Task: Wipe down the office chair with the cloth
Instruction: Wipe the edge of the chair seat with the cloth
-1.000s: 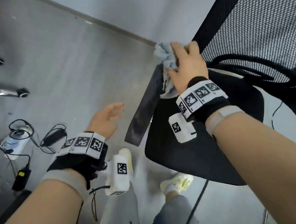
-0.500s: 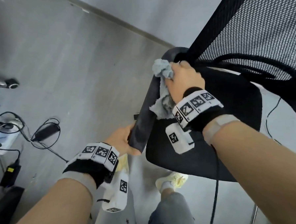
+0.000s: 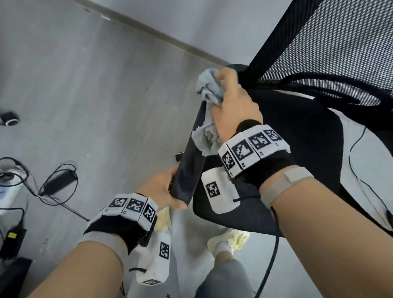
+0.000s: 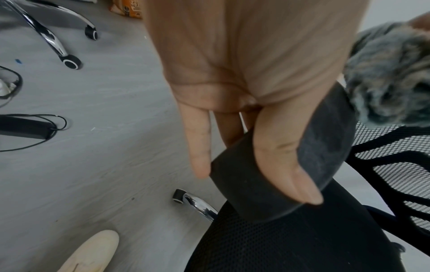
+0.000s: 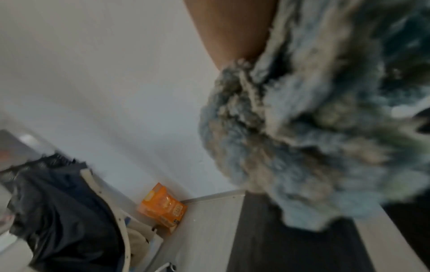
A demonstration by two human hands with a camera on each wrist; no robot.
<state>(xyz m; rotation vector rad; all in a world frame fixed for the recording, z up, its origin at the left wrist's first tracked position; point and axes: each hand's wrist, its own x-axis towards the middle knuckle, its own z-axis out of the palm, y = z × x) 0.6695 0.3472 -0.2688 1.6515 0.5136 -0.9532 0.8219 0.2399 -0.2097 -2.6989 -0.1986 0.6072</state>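
Two hands work on one armrest of the chair. The cloth is bunched in the right hand, whose fingers are clenched around it, and it sits pressed against the upper part of the armrest, close to where the armrest meets the mesh back. A loose corner of cloth hangs down over the armrest just below the hand. Bunching likely gives a thick pad, so pressure spreads along the curved top.

The left hand grasps the lower, free end of the armrest: in the left wrist view the thumb lies across its top face and the fingers reach underneath. This hold probably steadies the chair, which stands on castors and would otherwise roll or swivel under the wiping force.

The armrest shows dull grey smears on its top face in the left wrist view, so the wipe here appears unfinished. The seat lies just beside the armrest, below the right wrist.

The right wrist view is blurred and mostly filled with cloth; finger positions cannot be read there.

On the floor, well apart from the chair, lie cables and another chair's castor. An orange box sits against the wall.
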